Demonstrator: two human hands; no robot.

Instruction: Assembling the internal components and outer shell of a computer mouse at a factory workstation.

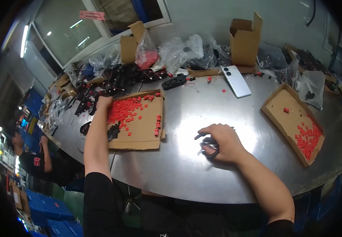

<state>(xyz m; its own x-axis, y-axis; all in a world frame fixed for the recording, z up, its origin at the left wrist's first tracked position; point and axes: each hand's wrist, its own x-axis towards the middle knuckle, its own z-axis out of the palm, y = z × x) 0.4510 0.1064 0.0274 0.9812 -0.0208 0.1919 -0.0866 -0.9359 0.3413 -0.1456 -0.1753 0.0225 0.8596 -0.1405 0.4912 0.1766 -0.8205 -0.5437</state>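
My left hand (104, 102) reaches over the far left corner of a shallow cardboard tray (147, 132), beside a heap of black wired parts (119, 79). Its fingertips are hidden, so what it touches cannot be made out. Small red plastic pieces (123, 110) fill much of that tray, and a small pile of black pieces (113, 132) lies near its left edge. Over the bare metal tabletop, my right hand (224, 144) is curled around something dark and slim. Dark parts show at its index fingertip and thumb; their kind is unclear.
A second cardboard tray (275, 98) with red pieces (309, 138) stands at the right. Farther back are a pale phone (236, 82), a black elongated device (174, 82), clear plastic bags (183, 49) and an open carton (243, 45). Another person (40, 160) is at far left.
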